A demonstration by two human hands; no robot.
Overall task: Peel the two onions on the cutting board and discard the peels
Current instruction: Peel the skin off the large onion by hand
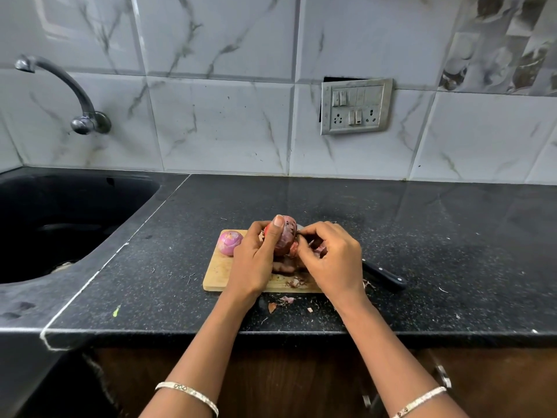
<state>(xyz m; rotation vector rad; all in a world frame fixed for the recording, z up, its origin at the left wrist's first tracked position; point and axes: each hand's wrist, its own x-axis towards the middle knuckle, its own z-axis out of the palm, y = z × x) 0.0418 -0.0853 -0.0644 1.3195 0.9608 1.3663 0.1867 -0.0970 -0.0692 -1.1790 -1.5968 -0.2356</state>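
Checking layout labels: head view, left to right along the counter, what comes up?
sink → loose onion → left hand → held onion, gripped by that hand → right hand, fingers pinching its skin → knife

The first onion (284, 240) sits between the left hand (253, 262) and right hand (334, 262), over the cutting board (217, 277). The second onion (229, 242) lies left of the left hand, and the knife (384, 277) right of the right hand.
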